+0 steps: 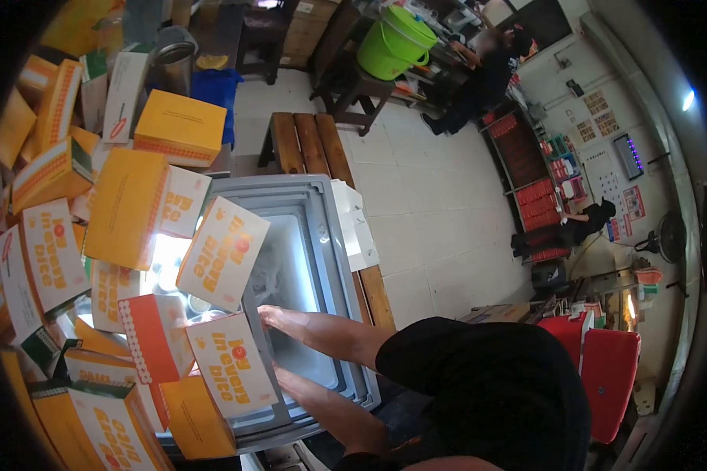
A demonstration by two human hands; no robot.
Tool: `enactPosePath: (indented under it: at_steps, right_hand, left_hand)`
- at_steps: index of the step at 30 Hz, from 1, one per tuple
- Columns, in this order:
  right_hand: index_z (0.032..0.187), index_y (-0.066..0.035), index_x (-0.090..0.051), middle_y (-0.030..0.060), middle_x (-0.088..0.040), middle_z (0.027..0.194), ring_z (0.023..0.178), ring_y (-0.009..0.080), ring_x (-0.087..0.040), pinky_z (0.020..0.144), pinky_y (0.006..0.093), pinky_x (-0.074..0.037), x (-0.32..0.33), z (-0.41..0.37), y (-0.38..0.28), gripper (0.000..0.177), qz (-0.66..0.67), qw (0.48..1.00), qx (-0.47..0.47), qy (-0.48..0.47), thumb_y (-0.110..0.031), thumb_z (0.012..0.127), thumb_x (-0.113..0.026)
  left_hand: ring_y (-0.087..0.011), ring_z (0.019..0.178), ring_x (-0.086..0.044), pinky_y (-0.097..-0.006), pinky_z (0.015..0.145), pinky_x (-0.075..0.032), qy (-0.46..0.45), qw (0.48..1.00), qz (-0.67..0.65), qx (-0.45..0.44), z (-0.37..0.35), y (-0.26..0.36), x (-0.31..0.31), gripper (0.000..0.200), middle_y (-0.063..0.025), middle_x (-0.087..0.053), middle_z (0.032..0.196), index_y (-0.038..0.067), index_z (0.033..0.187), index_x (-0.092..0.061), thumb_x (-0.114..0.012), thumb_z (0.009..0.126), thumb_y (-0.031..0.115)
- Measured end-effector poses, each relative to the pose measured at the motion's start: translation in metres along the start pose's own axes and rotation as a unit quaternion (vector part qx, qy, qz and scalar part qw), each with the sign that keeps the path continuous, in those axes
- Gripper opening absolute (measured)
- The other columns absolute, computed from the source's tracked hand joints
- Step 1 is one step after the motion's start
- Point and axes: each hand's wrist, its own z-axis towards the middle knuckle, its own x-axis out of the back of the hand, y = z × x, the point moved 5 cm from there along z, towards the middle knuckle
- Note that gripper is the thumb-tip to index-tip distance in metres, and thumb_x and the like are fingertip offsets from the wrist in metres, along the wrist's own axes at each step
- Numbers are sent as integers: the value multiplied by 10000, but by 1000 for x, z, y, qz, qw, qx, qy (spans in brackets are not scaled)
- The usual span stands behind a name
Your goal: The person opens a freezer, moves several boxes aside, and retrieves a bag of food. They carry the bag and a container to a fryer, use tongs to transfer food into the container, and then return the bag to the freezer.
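A grey plastic tub (314, 188) with stepped rims, apparently several nested, stands in front of me. Its inside looks pale and shiny. My right hand (273, 318) is at the tub's near left rim, fingers curled at the edge. Lower along that rim is my left hand (287, 381), its fingertips partly hidden by a printed box. That white and orange food box (229, 365) leans against the rim beside both hands. Another printed box (223, 253) tilts over the tub's corner above my right hand.
Many yellow boxes (126, 208) and a red box (155, 337) are heaped at left. A wooden bench (310, 145) stands beyond the tub; a green bucket (395, 43) rests on a stool. Two people (479, 82) work farther off. A red cooler (609, 385) is at right.
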Motion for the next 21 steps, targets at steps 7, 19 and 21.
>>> enactPosePath:
  at_steps: [7, 19, 21]
  right_hand:
    - [1156, 49, -434, 190, -576, 1004, 935, 255, -561, 768, 340, -474, 4, 13, 2, 699, -48, 998, -16, 36, -293, 614, -713]
    - [1196, 63, -401, 221, -572, 1044, 985, 286, -561, 814, 361, -472, -38, 61, -74, 784, -192, 972, 75, 110, -328, 604, -733]
    - [1216, 53, -383, 234, -543, 1085, 1026, 302, -537, 859, 384, -444, -44, 57, -74, 821, -81, 989, 116, 49, -345, 594, -742]
  left_hand:
    - [-213, 1059, -457, -334, 909, -355, -1, 999, 40, -3, 22, 2, -7, 324, -117, -469, 1128, -11, 1141, -451, -428, 854, 138]
    - [-211, 1043, -466, -334, 897, -363, -24, 991, 129, -31, 65, 7, -18, 317, -111, -476, 1108, -8, 1132, -460, -428, 853, 139]
    - [-211, 1040, -468, -334, 895, -365, -25, 991, 131, -32, 70, 5, -21, 316, -110, -477, 1105, -7, 1131, -462, -428, 852, 139]
